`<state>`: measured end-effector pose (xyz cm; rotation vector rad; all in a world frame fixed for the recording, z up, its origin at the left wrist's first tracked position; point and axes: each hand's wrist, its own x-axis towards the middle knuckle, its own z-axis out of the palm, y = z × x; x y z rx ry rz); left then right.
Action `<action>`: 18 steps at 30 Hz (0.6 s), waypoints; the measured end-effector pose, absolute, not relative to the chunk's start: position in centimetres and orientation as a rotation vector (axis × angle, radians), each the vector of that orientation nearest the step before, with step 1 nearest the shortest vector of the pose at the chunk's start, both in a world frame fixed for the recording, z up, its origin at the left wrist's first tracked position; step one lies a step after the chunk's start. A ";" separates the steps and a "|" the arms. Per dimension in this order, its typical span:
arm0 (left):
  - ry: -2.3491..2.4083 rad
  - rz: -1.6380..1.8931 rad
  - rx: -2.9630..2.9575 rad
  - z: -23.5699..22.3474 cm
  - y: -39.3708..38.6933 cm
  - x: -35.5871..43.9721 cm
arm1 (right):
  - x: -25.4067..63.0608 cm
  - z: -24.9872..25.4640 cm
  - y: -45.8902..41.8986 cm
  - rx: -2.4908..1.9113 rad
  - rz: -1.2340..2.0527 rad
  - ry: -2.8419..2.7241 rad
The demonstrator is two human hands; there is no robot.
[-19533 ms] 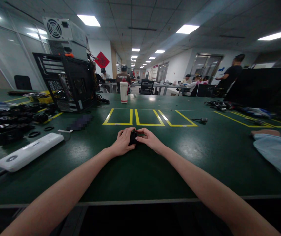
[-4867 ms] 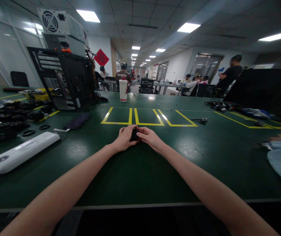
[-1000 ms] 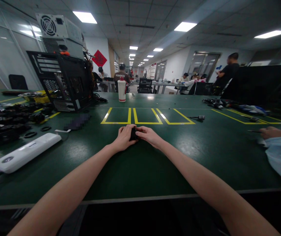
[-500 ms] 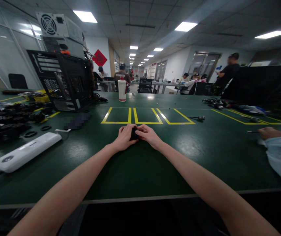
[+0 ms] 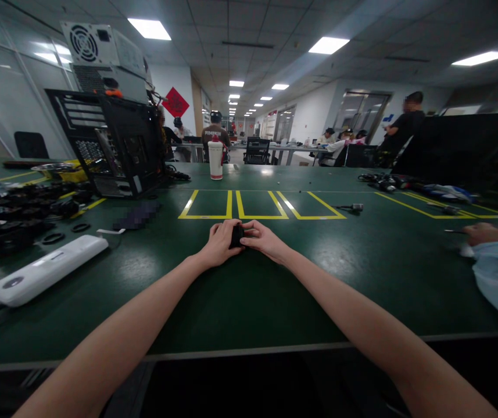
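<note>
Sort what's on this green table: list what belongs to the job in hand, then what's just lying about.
In the job:
small black object, between left hand and right hand

Lying about:
long white plastic device
white cylindrical cup with red lid
black computer case

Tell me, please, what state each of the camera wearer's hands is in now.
Left hand: closed around a small black object.
Right hand: closed on the same object's right side.

Right of the long, glossy white plastic bar (image 5: 48, 270), I see a small matt black piece (image 5: 237, 236); the green bench (image 5: 249, 307) shines.
</note>
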<state>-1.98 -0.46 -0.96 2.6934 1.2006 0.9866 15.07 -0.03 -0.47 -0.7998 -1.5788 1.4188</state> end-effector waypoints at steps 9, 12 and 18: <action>1.194 1.003 2.704 -1.2 -0.3 -2.0 | 14.4 -0.4 0.2 -0.826 1.420 -1.482; 1.204 0.995 2.705 -1.2 -0.2 -2.0 | 14.4 -0.2 0.1 -0.847 1.420 -1.484; 1.195 0.984 2.697 -1.1 -0.4 -2.0 | 14.8 0.1 -0.2 -0.836 1.386 -1.554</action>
